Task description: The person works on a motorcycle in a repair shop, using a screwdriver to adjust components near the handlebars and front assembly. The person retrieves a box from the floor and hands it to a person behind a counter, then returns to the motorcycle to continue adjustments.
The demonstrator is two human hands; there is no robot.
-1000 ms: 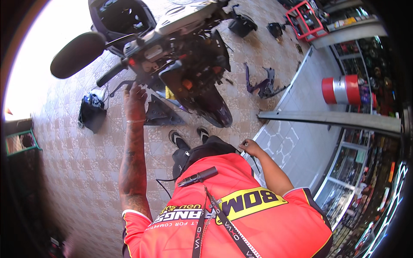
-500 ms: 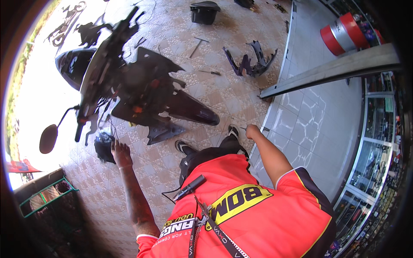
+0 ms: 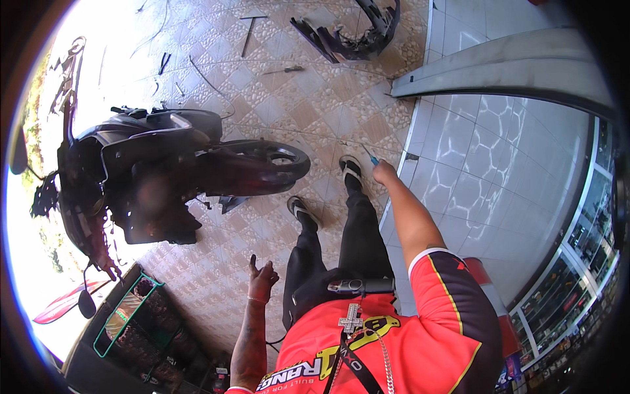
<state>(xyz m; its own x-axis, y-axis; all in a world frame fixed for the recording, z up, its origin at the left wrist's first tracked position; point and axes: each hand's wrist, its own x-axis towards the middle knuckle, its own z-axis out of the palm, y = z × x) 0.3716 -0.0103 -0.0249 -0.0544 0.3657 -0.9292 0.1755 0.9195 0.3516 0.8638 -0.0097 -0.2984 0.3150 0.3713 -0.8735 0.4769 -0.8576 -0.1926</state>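
Note:
My right hand (image 3: 384, 171) is closed round a screwdriver (image 3: 373, 159) with a blue handle, its thin shaft pointing up over the floor tiles. My left hand (image 3: 262, 276) is open and holds nothing, fingers apart, below and right of a black scooter (image 3: 144, 184). The scooter's front wheel (image 3: 285, 164) points toward my sandalled feet (image 3: 352, 172). A dark loose panel (image 3: 233, 201) lies partly hidden under the wheel.
Dismantled body panels (image 3: 364, 36), a T-handle tool (image 3: 250, 34) and several small tools (image 3: 294, 69) lie on the floor. A metal beam (image 3: 499, 72) crosses the raised tiled strip at right, beside glass cases (image 3: 561, 279). A green-framed rack (image 3: 118, 315) stands at lower left.
My view has swung away from the scooter, which now sits further left. My left hand has left the handlebar area and lowered. The screwdriver in my right hand now shows clearly.

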